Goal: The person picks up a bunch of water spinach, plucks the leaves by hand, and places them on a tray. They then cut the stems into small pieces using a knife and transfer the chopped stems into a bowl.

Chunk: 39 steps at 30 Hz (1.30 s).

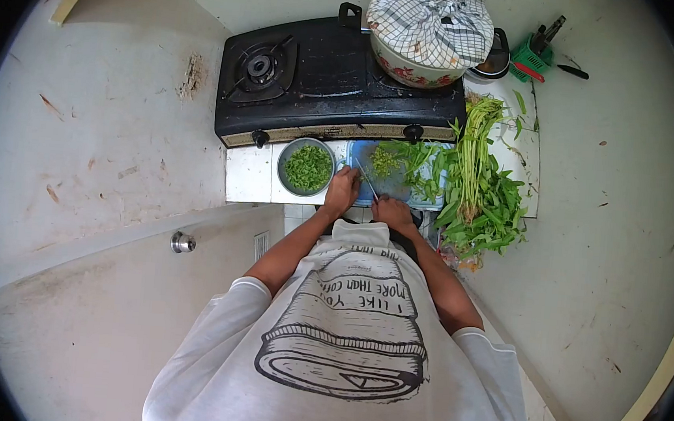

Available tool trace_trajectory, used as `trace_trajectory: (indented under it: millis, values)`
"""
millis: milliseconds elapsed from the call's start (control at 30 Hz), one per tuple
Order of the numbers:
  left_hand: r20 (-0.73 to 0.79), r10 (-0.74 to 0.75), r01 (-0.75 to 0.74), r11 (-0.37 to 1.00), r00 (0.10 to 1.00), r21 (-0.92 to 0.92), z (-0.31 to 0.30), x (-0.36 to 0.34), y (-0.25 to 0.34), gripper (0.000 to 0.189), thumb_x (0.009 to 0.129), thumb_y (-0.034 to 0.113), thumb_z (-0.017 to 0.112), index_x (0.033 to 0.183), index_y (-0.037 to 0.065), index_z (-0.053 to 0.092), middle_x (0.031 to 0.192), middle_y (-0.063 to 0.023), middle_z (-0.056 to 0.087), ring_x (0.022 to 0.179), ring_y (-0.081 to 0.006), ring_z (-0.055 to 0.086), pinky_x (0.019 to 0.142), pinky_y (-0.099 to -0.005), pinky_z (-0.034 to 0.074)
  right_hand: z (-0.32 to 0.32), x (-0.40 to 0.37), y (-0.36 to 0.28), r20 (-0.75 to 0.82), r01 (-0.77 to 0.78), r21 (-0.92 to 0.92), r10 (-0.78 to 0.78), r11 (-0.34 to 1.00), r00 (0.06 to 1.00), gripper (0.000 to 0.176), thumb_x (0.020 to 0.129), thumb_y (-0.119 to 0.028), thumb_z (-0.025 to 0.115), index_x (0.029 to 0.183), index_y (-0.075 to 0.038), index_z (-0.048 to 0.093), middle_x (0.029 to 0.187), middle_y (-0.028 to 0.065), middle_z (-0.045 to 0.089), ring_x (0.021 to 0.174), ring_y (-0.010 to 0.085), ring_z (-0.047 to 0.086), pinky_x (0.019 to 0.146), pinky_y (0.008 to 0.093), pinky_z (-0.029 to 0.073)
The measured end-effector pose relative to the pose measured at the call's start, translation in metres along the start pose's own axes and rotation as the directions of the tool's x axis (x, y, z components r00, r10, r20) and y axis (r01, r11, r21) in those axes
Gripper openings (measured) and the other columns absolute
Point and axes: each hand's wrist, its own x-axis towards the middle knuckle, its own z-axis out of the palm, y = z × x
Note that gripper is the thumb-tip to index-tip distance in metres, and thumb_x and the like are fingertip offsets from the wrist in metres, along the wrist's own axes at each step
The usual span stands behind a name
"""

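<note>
A blue cutting board [400, 189] lies on the counter with chopped green bits [384, 162] and leafy pieces [424, 160] on it. My right hand [392, 210] is closed around the handle of a knife [368, 183], whose blade points away from me and slants left across the board. At the board's left edge is my left hand [344, 187], its fingers drawn together beside the blade; what they pinch, if anything, is too small to tell. Just left of it stands a grey bowl [279, 176] of chopped greens [308, 168].
Long-stemmed leafy greens [476, 170] lie right of the board, overhanging the counter's front edge. Behind is a black two-burner stove [333, 60], with a cloth-covered floral pot [419, 68] on its right side. A green basket [532, 60] with utensils stands at the back right.
</note>
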Motion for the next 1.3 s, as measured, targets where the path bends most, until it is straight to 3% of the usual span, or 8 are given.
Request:
trace_trajectory:
  millis: [133, 233, 433, 733, 933, 1033, 1300]
  values:
    - [0.005, 0.010, -0.009, 1.000, 1.000, -0.006, -0.002, 0.000, 0.003, 0.013, 0.085, -0.002, 0.062, 0.097, 0.000, 0.064, 0.094, -0.0227, 0.062, 0.087, -0.0460, 0.063, 0.077, -0.0522, 0.051, -0.003, 0.002, 0.000, -0.036, -0.029, 0.027, 0.030, 0.999, 0.999, 0.045, 0.101, -0.038, 0.051, 0.096, 0.004, 0.066, 0.081, 0.0279, 0.072, 0.075, 0.0463, 0.072, 0.073, 0.0566, 0.059]
    - [0.016, -0.019, 0.019, 1.000, 1.000, -0.011, -0.002, 0.000, 0.003, 0.015, 0.084, -0.002, 0.062, 0.099, 0.000, 0.065, 0.095, -0.0229, 0.062, 0.088, -0.0458, 0.063, 0.078, -0.0515, 0.052, -0.005, 0.001, -0.001, 0.041, 0.010, 0.018, -0.011, 1.000, 0.999, 0.044, 0.102, -0.038, 0.051, 0.098, 0.003, 0.066, 0.082, 0.0282, 0.072, 0.075, 0.0467, 0.072, 0.072, 0.0571, 0.058]
    - [-0.005, -0.001, 0.001, 1.000, 1.000, -0.015, 0.000, 0.002, 0.001, 0.017, 0.082, -0.003, 0.062, 0.099, -0.001, 0.064, 0.094, -0.0232, 0.062, 0.088, -0.0460, 0.064, 0.078, -0.0515, 0.052, -0.004, 0.000, -0.002, 0.043, 0.072, 0.028, -0.073, 0.997, 0.996, 0.043, 0.102, -0.038, 0.051, 0.102, 0.003, 0.064, 0.083, 0.0288, 0.072, 0.077, 0.0473, 0.072, 0.073, 0.0580, 0.058]
    - [-0.007, -0.007, 0.007, 1.000, 1.000, -0.011, -0.001, 0.002, 0.002, 0.012, 0.083, -0.003, 0.062, 0.094, -0.002, 0.063, 0.090, -0.0237, 0.060, 0.084, -0.0460, 0.062, 0.075, -0.0524, 0.050, 0.003, 0.011, -0.006, 0.051, 0.016, 0.011, -0.016, 1.000, 0.999, 0.044, 0.101, -0.037, 0.050, 0.103, 0.005, 0.063, 0.089, 0.0303, 0.072, 0.084, 0.0475, 0.072, 0.080, 0.0583, 0.057]
    - [-0.035, -0.014, 0.013, 0.999, 0.999, -0.044, 0.000, 0.002, 0.004, 0.007, 0.084, -0.002, 0.064, 0.091, -0.001, 0.063, 0.089, -0.0229, 0.061, 0.085, -0.0448, 0.063, 0.076, -0.0520, 0.050, -0.004, 0.011, -0.009, 0.043, 0.012, -0.003, -0.012, 1.000, 0.999, 0.044, 0.100, -0.035, 0.049, 0.100, 0.006, 0.066, 0.085, 0.0291, 0.072, 0.081, 0.0449, 0.074, 0.079, 0.0562, 0.058]
    - [-0.045, -0.016, 0.013, 0.997, 0.999, -0.070, 0.001, 0.001, 0.001, 0.006, 0.085, -0.001, 0.064, 0.091, -0.001, 0.063, 0.090, -0.0227, 0.061, 0.085, -0.0444, 0.063, 0.077, -0.0520, 0.050, -0.006, 0.009, -0.007, 0.086, -0.003, -0.010, 0.004, 1.000, 0.996, 0.045, 0.100, -0.038, 0.051, 0.105, 0.005, 0.063, 0.091, 0.0299, 0.072, 0.085, 0.0478, 0.072, 0.080, 0.0577, 0.057]
    - [-0.053, 0.008, -0.007, 1.000, 0.999, 0.022, 0.006, 0.001, -0.005, 0.005, 0.085, -0.003, 0.066, 0.088, -0.001, 0.062, 0.086, -0.0215, 0.060, 0.083, -0.0421, 0.062, 0.073, -0.0500, 0.050, -0.002, 0.001, 0.000, 0.071, 0.024, 0.004, -0.024, 1.000, 0.997, 0.044, 0.099, -0.038, 0.054, 0.099, 0.004, 0.066, 0.084, 0.0281, 0.073, 0.080, 0.0466, 0.073, 0.076, 0.0572, 0.058]
